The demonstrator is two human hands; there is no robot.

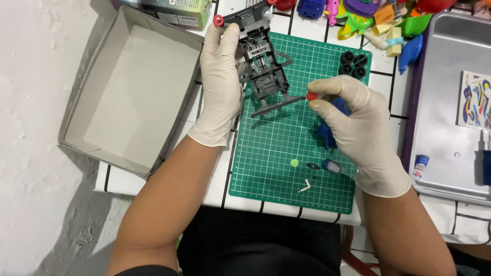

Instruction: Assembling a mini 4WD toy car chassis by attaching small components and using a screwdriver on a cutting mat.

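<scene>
Red roller sits pinched in the right hand grip at the bumper tip; left hand grip clamps the chassis. Best keep the chassis steady, roller square.

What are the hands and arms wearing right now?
Both the left hand and the right hand wear thin, cream-white disposable gloves that end just past the wrist, slightly wrinkled at the cuffs. The forearms are bare, with no sleeves, watch or jewellery visible. No markings show on the gloves.

Head view, steeply down, close over table
</scene>
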